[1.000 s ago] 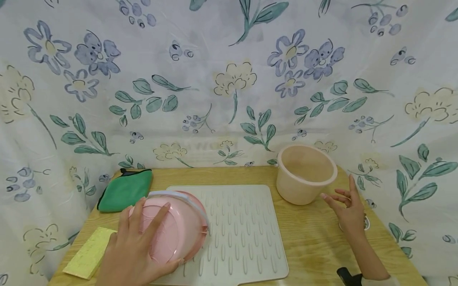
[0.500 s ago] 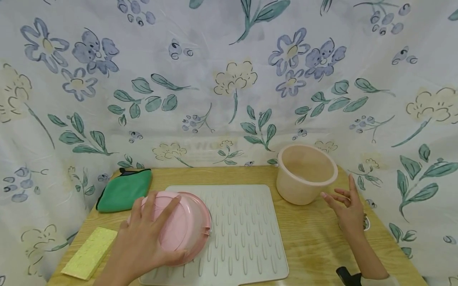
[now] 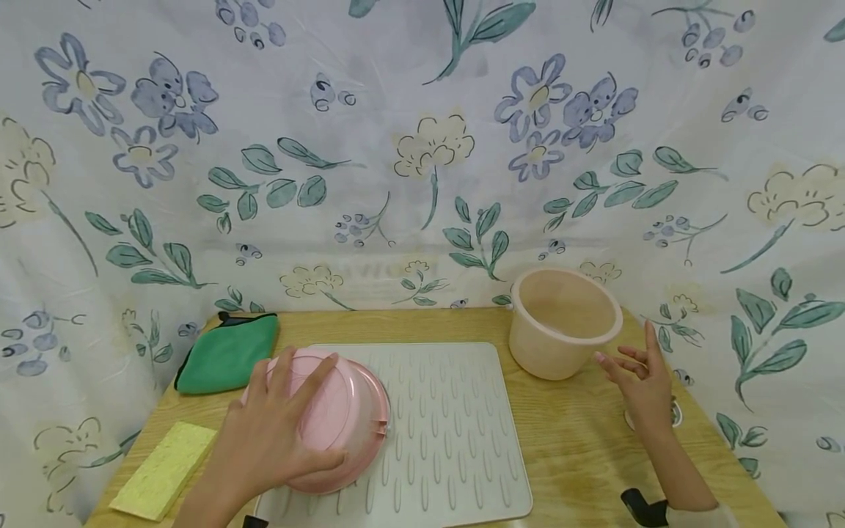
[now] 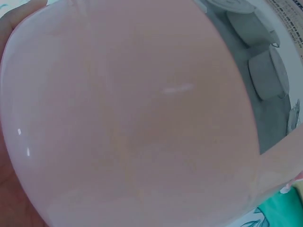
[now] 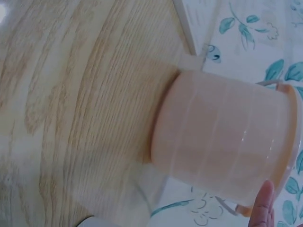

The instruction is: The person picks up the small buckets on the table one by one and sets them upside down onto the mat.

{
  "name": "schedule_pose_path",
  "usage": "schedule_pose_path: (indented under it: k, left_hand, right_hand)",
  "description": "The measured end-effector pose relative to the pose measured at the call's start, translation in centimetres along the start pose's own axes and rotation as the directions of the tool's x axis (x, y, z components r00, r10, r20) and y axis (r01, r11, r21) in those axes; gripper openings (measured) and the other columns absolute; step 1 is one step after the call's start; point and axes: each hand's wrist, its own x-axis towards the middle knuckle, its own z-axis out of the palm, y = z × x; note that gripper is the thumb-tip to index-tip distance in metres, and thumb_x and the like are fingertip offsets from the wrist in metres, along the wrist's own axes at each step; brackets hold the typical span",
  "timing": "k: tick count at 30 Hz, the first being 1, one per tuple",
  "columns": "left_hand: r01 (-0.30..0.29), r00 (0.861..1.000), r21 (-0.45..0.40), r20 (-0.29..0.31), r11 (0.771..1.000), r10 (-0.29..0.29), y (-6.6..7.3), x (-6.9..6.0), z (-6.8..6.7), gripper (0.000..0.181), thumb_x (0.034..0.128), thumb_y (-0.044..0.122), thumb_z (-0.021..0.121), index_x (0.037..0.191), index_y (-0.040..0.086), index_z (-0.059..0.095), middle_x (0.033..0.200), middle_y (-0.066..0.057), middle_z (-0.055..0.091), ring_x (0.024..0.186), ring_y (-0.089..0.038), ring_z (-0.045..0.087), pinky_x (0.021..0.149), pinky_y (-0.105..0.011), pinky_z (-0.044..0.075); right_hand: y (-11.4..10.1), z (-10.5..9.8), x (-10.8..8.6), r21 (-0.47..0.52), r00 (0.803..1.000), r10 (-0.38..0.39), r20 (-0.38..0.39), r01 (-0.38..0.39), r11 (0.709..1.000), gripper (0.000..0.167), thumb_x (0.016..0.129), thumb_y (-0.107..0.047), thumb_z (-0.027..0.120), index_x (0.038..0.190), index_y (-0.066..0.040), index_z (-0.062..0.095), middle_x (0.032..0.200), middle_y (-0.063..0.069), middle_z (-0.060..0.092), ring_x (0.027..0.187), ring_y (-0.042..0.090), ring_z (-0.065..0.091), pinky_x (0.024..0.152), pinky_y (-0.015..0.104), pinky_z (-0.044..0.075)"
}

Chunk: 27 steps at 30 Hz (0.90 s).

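My left hand [image 3: 273,433] grips a small pink bucket [image 3: 350,418], fingers spread over its base and thumb along its side. The bucket is upside down, rim down on a pale ridged drying mat [image 3: 455,411]. Up close in the left wrist view, its glossy wall carries a printed label [image 4: 265,71], with part of a finger at the left edge. My right hand [image 3: 643,389], index finger raised and the others loosely bent, holds nothing. It is beside an upright beige bucket [image 3: 548,345]; whether its thumb touches the bucket I cannot tell.
A green zip pouch [image 3: 227,353] lies at the back left of the wooden table [image 3: 581,455]. In front of it is a yellow sponge cloth [image 3: 165,469]. Partly behind my right wrist is a small object with a white ring [image 3: 676,412]. A floral curtain [image 3: 370,205] hangs behind.
The pink bucket, earlier tilted, has come down level with its rim on the mat, slightly to the right. Its handle no longer shows. My left hand moved with it; the right hand stayed nearly still.
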Motion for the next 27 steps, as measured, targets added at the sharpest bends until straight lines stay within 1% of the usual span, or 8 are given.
schedule_pose_path:
  k: [3, 7, 12, 15, 18, 21, 25, 27]
  left_hand:
    - [0.006, 1.000, -0.012, 0.017, 1.000, -0.006, -0.1, 0.3, 0.1, 0.108, 0.0568, 0.075, 0.076, 0.150, 0.034, 0.041, 0.148, -0.020, 0.033, 0.128, -0.042, 0.033, 0.072, -0.067, 0.049]
    - [0.009, 0.999, -0.037, 0.040, 0.999, -0.007, -0.3, 1.0, 0.1, 0.107, 0.0582, 0.075, 0.076, 0.150, 0.034, 0.040, 0.147, -0.021, 0.034, 0.128, -0.044, 0.034, 0.071, -0.068, 0.049]
    - [0.033, 0.993, -0.067, 0.114, 0.997, -0.026, -0.6, 2.0, 0.3, 0.107, 0.0589, 0.078, 0.074, 0.151, 0.036, 0.038, 0.150, -0.020, 0.031, 0.131, -0.046, 0.033, 0.067, -0.067, 0.049]
    - [0.047, 0.987, -0.075, 0.156, 0.996, -0.034, -0.8, 2.4, 0.4, 0.108, 0.0591, 0.080, 0.072, 0.152, 0.036, 0.038, 0.151, -0.021, 0.031, 0.132, -0.047, 0.033, 0.067, -0.068, 0.048]
    - [0.053, 0.982, -0.081, 0.183, 0.995, -0.037, -1.0, 2.8, 0.6, 0.109, 0.0592, 0.081, 0.071, 0.152, 0.035, 0.038, 0.151, -0.021, 0.031, 0.131, -0.048, 0.034, 0.067, -0.067, 0.048]
    - [0.055, 0.979, -0.085, 0.199, 0.995, -0.037, -1.1, 3.2, 0.7, 0.108, 0.0593, 0.081, 0.071, 0.151, 0.033, 0.039, 0.150, -0.022, 0.032, 0.131, -0.049, 0.035, 0.067, -0.068, 0.048]
    - [0.056, 0.975, -0.097, 0.218, 0.994, -0.034, -1.2, 3.6, 0.8, 0.108, 0.0589, 0.082, 0.070, 0.151, 0.033, 0.040, 0.150, -0.023, 0.034, 0.132, -0.050, 0.036, 0.068, -0.069, 0.048]
    - [0.058, 0.973, -0.104, 0.229, 0.993, -0.033, -1.2, 3.8, 0.9, 0.109, 0.0586, 0.083, 0.070, 0.151, 0.034, 0.040, 0.150, -0.023, 0.034, 0.132, -0.051, 0.036, 0.070, -0.070, 0.047]
  right_hand:
    - [-0.1, -0.1, 0.4, -0.019, 1.000, 0.008, 0.001, -0.008, 1.000, 0.095, 0.090, -0.018, 0.074, 0.156, -0.044, 0.010, 0.112, -0.013, 0.049, 0.092, -0.010, 0.057, 0.070, 0.010, 0.052]
    - [-0.2, -0.2, 1.0, 0.044, 1.000, 0.026, 0.017, -0.027, 0.999, 0.094, 0.091, -0.019, 0.073, 0.156, -0.045, 0.010, 0.113, -0.010, 0.049, 0.091, -0.008, 0.058, 0.070, 0.012, 0.053]
    - [-0.3, -0.3, 1.5, 0.144, 0.997, 0.068, 0.034, -0.073, 0.987, 0.094, 0.090, -0.020, 0.074, 0.156, -0.046, 0.012, 0.113, -0.006, 0.049, 0.089, -0.007, 0.059, 0.070, 0.013, 0.054]
    - [-0.6, -0.3, 1.6, 0.162, 0.994, 0.101, 0.040, -0.106, 0.981, 0.094, 0.090, -0.022, 0.074, 0.155, -0.047, 0.011, 0.111, -0.006, 0.050, 0.086, -0.006, 0.061, 0.070, 0.014, 0.055]
    - [-0.7, -0.3, 1.9, 0.171, 0.990, 0.131, 0.049, -0.138, 0.976, 0.095, 0.090, -0.024, 0.074, 0.155, -0.048, 0.010, 0.108, -0.008, 0.052, 0.081, -0.006, 0.063, 0.070, 0.015, 0.055]
    - [-0.7, -0.3, 2.4, 0.218, 0.987, 0.150, 0.059, -0.160, 0.963, 0.096, 0.089, -0.022, 0.075, 0.155, -0.047, 0.010, 0.100, -0.011, 0.057, 0.078, -0.004, 0.066, 0.071, 0.016, 0.056]
    - [-0.6, -0.5, 2.9, 0.304, 0.987, 0.141, 0.079, -0.158, 0.940, 0.098, 0.089, -0.015, 0.075, 0.157, -0.043, 0.010, 0.090, -0.012, 0.062, 0.077, -0.001, 0.068, 0.071, 0.019, 0.057]
    - [-0.5, -0.6, 3.1, 0.324, 0.987, 0.132, 0.089, -0.154, 0.933, 0.098, 0.089, -0.014, 0.074, 0.157, -0.042, 0.009, 0.089, -0.012, 0.062, 0.078, -0.001, 0.069, 0.072, 0.019, 0.057]
